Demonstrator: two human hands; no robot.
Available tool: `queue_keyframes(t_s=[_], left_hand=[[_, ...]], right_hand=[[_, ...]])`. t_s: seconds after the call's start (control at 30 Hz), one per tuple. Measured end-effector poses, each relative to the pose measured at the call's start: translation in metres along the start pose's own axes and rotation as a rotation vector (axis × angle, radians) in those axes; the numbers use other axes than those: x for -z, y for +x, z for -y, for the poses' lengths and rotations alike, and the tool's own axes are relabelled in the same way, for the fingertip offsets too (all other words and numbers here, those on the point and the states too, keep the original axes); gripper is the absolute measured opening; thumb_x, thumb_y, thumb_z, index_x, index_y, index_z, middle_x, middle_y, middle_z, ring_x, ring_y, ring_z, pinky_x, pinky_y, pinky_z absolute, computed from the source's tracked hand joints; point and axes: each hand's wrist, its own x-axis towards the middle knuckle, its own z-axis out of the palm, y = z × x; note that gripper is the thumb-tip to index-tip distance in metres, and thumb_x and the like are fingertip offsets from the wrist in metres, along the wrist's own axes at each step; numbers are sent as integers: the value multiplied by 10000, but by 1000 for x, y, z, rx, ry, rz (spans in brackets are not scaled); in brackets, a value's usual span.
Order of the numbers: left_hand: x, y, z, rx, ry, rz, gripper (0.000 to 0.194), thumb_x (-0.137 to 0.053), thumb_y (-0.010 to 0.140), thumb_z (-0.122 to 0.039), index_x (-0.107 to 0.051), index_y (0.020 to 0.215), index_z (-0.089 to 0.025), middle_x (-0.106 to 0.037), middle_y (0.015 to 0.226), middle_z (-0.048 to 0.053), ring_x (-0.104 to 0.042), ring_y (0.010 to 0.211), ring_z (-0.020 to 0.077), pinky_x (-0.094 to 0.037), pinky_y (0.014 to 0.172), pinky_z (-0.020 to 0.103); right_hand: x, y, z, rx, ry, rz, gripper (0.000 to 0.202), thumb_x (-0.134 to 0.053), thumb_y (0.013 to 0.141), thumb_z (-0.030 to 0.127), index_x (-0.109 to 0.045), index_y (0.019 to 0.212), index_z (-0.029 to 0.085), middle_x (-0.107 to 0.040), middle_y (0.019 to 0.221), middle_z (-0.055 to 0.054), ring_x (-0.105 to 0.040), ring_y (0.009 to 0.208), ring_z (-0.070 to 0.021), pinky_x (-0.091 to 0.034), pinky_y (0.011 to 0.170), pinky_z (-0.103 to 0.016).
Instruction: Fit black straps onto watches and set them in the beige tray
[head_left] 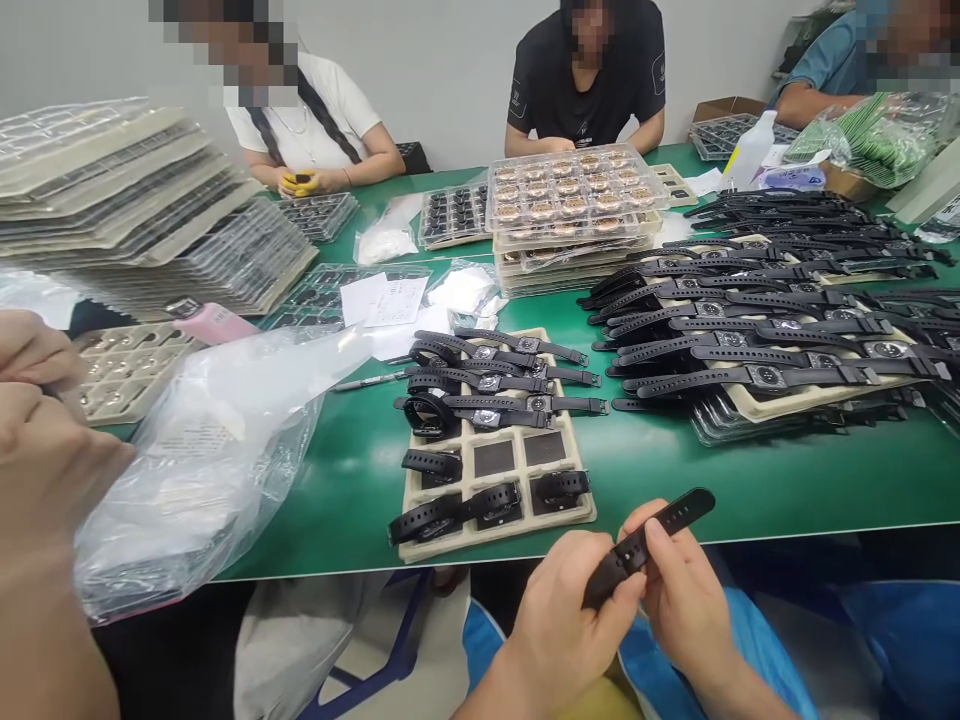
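Observation:
Over the near table edge, my left hand (559,605) and my right hand (686,590) both grip a black smartwatch strap (679,512). Its perforated end sticks out past my right fingers, and my thumbs press beside the buckle area. Whether a watch body is attached is hidden by my left hand. Just beyond my hands lies a beige compartment tray (457,545). Black smartwatches (487,500) with closed straps sit in its near compartments, and several with straps laid straight (487,383) lie across its far part.
Many black smartwatches (765,378) are piled on trays at right. Stacked trays (574,190) of round parts stand at the back. At left are a plastic bag (210,450), a pink bottle (214,322), tall tray stacks (97,190) and a co-worker's hands (45,420). Other people sit opposite.

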Motion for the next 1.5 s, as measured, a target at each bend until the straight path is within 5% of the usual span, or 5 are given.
queue_keyframes(t_s=[0.47, 0.7, 1.03, 1.33, 1.5], left_hand=[[2, 4, 5, -203, 14, 12, 251, -621, 929, -91, -717, 1138, -192, -741, 859, 113, -670, 767, 228, -573, 677, 344], [3, 6, 8, 472, -584, 225, 173, -853, 799, -319, -805, 760, -157, -767, 742, 76, -695, 679, 193, -538, 652, 274], [-38, -10, 18, 761, -1422, 237, 554, -921, 716, -491, -622, 1020, -137, -735, 651, 44, -628, 467, 110, -504, 402, 154], [-24, 10, 3, 801, -997, 53, 453, -981, 603, -213, -640, 896, -157, -703, 815, -11, -651, 750, 124, -542, 684, 192], [-10, 10, -2, 767, -812, 116, 313, -863, 695, -141, -648, 919, -177, -696, 911, 6, -659, 887, 181, -545, 778, 247]], right_hand=[[16, 3, -3, 176, -224, 37, 331, -579, 1008, 550, -671, 993, 232, -611, 864, -29, -530, 647, -165, -481, 582, -266], [26, 23, 40, 260, -561, 505, 544, -527, 980, 668, -667, 751, 194, -580, 668, -8, -471, 582, -150, -382, 560, -275], [-3, 26, 33, -21, -508, 263, 511, -692, 887, 497, -333, 623, 247, -392, 485, 83, -335, 379, -73, -209, 357, -208], [8, 32, 50, 197, -633, 456, 75, -660, 928, 261, -731, 946, 246, -584, 818, 15, -579, 710, -137, -469, 623, -233], [18, 30, 26, 266, -430, 429, 320, -653, 981, 234, -669, 1268, 374, -586, 875, 27, -579, 779, -137, -498, 720, -223]])
